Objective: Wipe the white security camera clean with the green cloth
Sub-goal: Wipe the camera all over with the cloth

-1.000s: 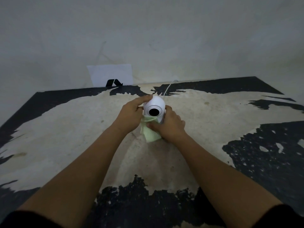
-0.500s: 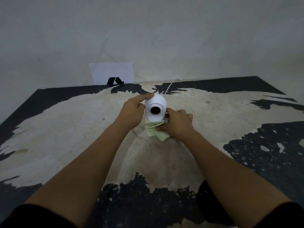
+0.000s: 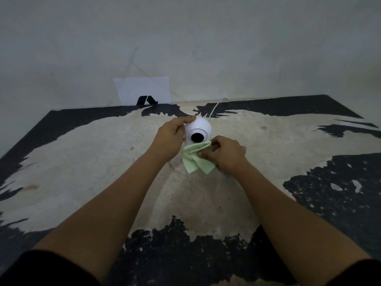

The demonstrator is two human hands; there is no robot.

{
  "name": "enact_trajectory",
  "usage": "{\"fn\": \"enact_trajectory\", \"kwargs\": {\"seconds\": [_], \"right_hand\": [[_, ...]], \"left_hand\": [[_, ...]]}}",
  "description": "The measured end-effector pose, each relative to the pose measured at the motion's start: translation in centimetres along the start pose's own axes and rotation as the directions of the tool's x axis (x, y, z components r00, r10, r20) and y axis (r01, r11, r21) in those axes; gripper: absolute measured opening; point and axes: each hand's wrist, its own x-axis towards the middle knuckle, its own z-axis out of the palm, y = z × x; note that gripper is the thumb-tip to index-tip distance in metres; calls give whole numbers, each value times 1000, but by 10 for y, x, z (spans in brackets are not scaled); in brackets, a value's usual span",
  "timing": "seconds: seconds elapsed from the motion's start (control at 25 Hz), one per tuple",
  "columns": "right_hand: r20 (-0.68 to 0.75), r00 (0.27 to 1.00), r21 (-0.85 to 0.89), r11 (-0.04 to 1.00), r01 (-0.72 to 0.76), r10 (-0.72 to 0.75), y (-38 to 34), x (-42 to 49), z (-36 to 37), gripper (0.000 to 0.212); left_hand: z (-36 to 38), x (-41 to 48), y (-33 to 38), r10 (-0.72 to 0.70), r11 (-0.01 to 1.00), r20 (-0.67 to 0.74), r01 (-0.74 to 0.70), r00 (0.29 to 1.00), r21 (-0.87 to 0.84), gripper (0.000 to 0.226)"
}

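Note:
The white security camera (image 3: 198,129) is a round head with a black lens facing me, standing on the worn table (image 3: 82,162) near its middle. My left hand (image 3: 171,139) grips its left side, with the thumb resting on top. The green cloth (image 3: 195,158) is bunched against the lower front of the camera, below the lens, and hides its base. My right hand (image 3: 225,154) pinches the cloth from the right, pressing it to the camera. A thin white cable (image 3: 214,109) runs from behind the camera toward the wall.
A white sheet of paper with a black mark (image 3: 143,90) leans on the grey wall at the table's far edge. The tabletop is black with large pale patches where the surface has worn off.
My right hand has slid with the cloth from the camera's lower right to its front below the lens. More of the cloth now hangs out. My left hand has kept its hold.

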Motion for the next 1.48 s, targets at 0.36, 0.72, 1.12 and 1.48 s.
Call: {"fn": "enact_trajectory", "kwargs": {"seconds": [0.36, 0.72, 1.12, 1.48], "right_hand": [[-85, 994, -166, 983, -76, 62, -26, -12, 28, 88], [-57, 998, 16, 999, 37, -36, -5, -7, -25, 27], [-24, 968, 193, 949, 249, -249, -42, -25, -61, 27], [16, 987, 560, 819, 124, -160, -47, -5, -59, 42]], "left_hand": [[1, 4, -1, 17, 999, -21, -18, 1000, -51, 30], [-1, 4, -1, 24, 1000, 5, -24, 1000, -17, 29], [-11, -42, 33, 142, 947, 105, -166, 984, 275, 60], [-3, -28, 24, 18, 975, -95, 3, 995, 222, 41]]}}
